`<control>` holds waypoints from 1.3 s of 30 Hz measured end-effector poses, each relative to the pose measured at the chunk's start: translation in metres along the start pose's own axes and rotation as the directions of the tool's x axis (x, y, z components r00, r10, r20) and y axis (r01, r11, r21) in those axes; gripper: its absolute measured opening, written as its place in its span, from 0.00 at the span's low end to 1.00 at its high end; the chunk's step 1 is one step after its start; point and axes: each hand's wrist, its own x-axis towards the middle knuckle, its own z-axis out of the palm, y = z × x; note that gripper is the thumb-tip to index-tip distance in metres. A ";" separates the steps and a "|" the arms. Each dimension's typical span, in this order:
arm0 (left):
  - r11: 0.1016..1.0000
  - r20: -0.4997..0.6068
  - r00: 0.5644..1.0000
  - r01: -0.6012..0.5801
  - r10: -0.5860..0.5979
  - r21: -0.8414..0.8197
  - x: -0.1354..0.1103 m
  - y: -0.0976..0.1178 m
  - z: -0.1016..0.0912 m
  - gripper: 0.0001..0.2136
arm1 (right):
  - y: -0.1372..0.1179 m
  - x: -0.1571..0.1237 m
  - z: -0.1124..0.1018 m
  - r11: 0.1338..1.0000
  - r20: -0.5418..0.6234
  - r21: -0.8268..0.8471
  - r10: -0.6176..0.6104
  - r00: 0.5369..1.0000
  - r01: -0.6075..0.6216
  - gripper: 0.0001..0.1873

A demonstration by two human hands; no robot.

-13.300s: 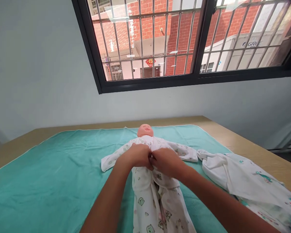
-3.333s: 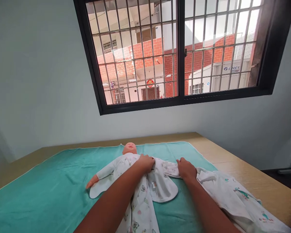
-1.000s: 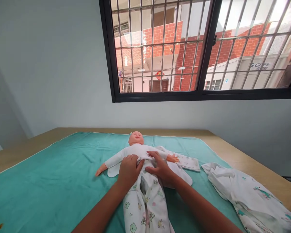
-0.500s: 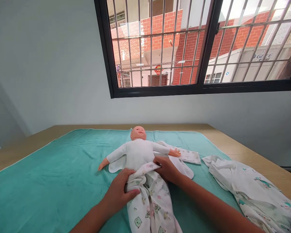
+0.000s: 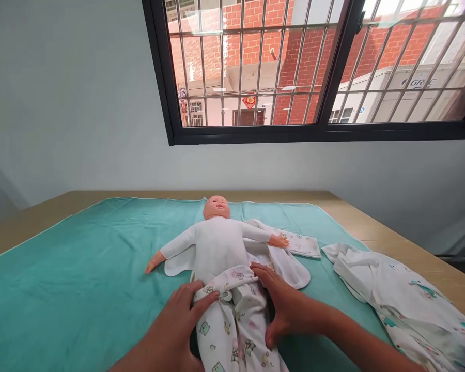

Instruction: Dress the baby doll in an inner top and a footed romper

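Note:
A baby doll with a white cloth torso lies on its back, head toward the wall and arms spread. White baby pants with a small animal print cover its lower body up to the waist. My left hand grips the waist of the pants at the left side, thumb on top and fingers partly hidden. Against the right side rests my right hand, its fingers reaching the waistband and its thumb apart, lower on the leg. Part of a white garment lies spread under the doll's torso and arm.
A teal sheet covers much of the wooden table. To the right lies a crumpled white printed garment. Behind the table are a grey wall and a barred window with a black frame.
My right hand has left its pinch on the waistband and spread along the right side of the pants. The left hand has shifted slightly left and down. The camera view has tilted slightly downward.

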 end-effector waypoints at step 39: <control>0.945 0.000 0.956 0.289 -0.292 -0.153 -0.035 0.056 0.009 0.22 | -0.033 -0.046 0.073 0.999 -0.257 -0.019 0.037 0.966 -0.043 0.52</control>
